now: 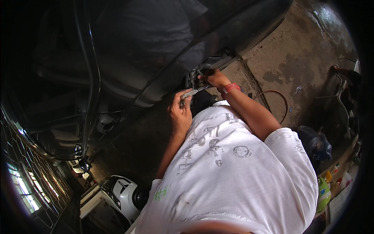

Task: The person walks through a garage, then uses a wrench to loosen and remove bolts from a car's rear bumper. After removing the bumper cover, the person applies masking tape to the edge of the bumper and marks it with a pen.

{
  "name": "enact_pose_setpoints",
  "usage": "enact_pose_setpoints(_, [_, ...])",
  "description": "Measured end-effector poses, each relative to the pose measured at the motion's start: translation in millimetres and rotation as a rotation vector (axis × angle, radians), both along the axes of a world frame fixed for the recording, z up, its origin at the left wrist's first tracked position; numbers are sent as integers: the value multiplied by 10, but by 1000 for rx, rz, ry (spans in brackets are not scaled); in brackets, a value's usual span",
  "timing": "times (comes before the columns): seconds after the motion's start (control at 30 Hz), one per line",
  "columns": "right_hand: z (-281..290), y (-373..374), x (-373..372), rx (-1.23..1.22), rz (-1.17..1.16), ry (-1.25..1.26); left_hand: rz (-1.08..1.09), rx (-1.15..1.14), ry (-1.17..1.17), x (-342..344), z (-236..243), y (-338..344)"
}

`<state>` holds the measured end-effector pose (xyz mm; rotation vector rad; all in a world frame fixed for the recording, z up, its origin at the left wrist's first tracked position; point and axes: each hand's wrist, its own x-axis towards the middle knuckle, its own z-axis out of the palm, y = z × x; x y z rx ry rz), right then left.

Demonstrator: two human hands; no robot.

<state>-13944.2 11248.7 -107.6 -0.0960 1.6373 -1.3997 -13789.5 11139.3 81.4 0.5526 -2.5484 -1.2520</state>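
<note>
My left hand (181,113) is closed around the shiny metal handle of a ratchet wrench (191,93), which slants up and right toward my other hand. My right hand (215,79), with a red watch (230,89) on its wrist, is bent in at an opening along the lower edge of a dark car (156,46). Its fingers are curled close to metal parts (191,78) in that opening; what they grip is hidden. The wrench's far end passes below this hand and is hard to make out.
Glossy dark bodywork fills the upper left. Stained concrete floor (288,58) lies to the right, with a reddish hose (286,103) curving over it. A white vehicle (126,197) stands at lower left. Dark bundled cloth (315,144) and a lime-yellow object (323,195) lie at right.
</note>
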Motion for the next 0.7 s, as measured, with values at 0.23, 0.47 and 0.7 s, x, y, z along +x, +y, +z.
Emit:
enact_pose_setpoints(0.23, [-30,-27,0,113,76,54,46,24,15,8,-21,13])
enact_pose_setpoints(0.47, [103,58,2,-55,-36,-98,62,13,-17,25,-1,21])
enact_pose_setpoints(0.7, [215,111,-37,3,-5,-12,105,69,41,31,-94,12])
